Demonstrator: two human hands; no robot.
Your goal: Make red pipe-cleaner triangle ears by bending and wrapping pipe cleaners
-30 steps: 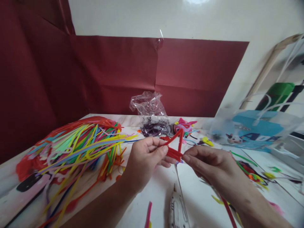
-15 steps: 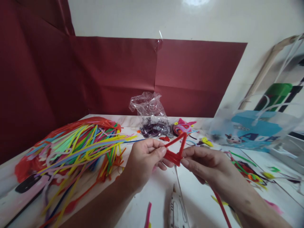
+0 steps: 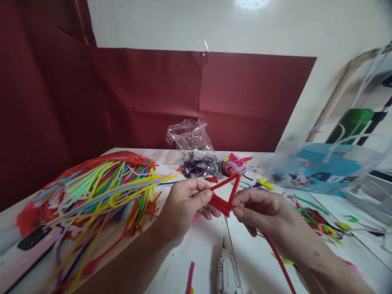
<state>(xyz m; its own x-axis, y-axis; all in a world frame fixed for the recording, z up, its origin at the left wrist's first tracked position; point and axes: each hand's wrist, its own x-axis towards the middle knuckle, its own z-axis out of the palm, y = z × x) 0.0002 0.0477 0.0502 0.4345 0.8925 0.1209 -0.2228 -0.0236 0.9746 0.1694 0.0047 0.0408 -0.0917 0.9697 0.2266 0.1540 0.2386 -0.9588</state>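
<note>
A red pipe cleaner (image 3: 221,203), bent into a pointed triangle with several strands laid side by side along its base, is held above the table between both hands. My left hand (image 3: 186,206) pinches its left end between thumb and fingers. At the lower right corner, my right hand (image 3: 260,208) closes thumb and fingertips on the same piece. A long red tail (image 3: 278,255) hangs from beneath the right hand toward the front edge. Below the hands lies a white hot glue gun (image 3: 226,267), its tip pointing away from me.
Many coloured pipe cleaners (image 3: 110,188) spill from a red bag at left, over a pink phone (image 3: 39,245). Behind stand a clear plastic bag (image 3: 192,139) and a pink fish-like figure (image 3: 235,165). Rightward are scraps (image 3: 318,220) and a blue-white carrier bag (image 3: 327,167).
The red bent shape has tilted slightly, its base strands turning a little downward at the right. Both hands keep their grip in nearly the same place.
</note>
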